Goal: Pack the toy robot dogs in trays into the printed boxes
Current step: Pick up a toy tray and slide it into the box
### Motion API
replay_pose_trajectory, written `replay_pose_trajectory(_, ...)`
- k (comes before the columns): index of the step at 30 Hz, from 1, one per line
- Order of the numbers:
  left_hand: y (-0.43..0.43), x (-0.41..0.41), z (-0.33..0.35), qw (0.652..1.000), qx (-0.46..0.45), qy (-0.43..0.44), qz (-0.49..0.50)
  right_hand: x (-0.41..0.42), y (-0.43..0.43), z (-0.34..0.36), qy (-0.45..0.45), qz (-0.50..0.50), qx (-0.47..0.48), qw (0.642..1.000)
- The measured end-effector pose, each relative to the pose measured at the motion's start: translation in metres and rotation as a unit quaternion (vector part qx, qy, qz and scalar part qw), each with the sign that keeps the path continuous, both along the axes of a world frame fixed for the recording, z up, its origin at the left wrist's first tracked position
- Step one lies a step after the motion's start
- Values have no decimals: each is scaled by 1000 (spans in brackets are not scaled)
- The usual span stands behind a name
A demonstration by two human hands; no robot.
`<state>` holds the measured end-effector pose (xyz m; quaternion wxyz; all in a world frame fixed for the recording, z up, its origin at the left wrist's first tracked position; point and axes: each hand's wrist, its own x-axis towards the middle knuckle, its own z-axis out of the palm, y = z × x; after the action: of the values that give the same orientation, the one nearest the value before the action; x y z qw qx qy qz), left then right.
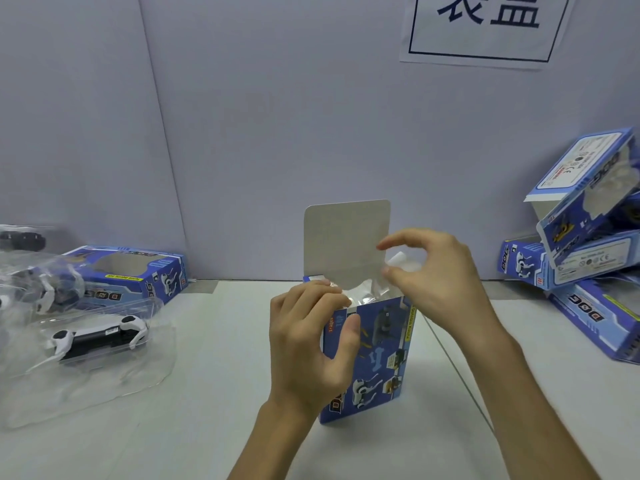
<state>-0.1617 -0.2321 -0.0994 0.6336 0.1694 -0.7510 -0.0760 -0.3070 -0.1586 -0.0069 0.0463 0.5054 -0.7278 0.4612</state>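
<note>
- Left hand is nearest the lens and grips the printed box at its upper left corner. The thumb lies flat on the blue front face and the fingers curl over the top edge.
- Right hand is at the box's upper right corner, forefinger and thumb bent toward each other round the small white side flap. It reads as a pinch, though the contact itself is blurred.
- That box stands upright at the middle of the desk, long axis vertical, mouth upward and directly under both hands' fingertips.
- Its lid flap stands straight up at the far edge of the mouth, untucked, plain white inside facing the camera.
- Shiny plastic of a clear tray shows in the mouth, about level with the rim. The dog inside cannot be seen from here.
- Judgement: the load is in and closing is the step in hand. The side flap lies right of the mouth and must fold leftward across the tray before the lid comes down toward the camera. The right hand is the one on it.
- Look of the box: blue, printed with dog pictures, with a yellow-green strip down its right edge. It is thin card, likely to crease.
- Well to the left a toy robot dog, white and black, lies in its own tray, with a windowed box behind it. A pile of boxes sits at the right.
</note>
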Motion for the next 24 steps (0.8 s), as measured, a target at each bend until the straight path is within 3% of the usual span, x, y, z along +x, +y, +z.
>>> replay_pose_trajectory(6,-2,-1,14,999,3,-39,31,-10,-4,-11,-144,-30,65,987)
replay_pose_trajectory(13,-1,-2,16,999,30,-32,6,-5,-14,-19,-349,5,-63,935)
replay_pose_trajectory(16,-2,0,17,999,40,-29,-11,-1,-16,-21,-310,-5,-94,946)
replay_pose_trajectory(18,-2,-1,19,999,32,-34,-3,2,-16,-21,-231,-10,-72,970)
replay_pose_trajectory(21,0,-1,23,999,22,-48,5,-1,-11,-14,-89,0,39,995)
replay_pose_trajectory(24,3,1,32,995,35,-92,26,-14,0,-5,-88,60,142,984)
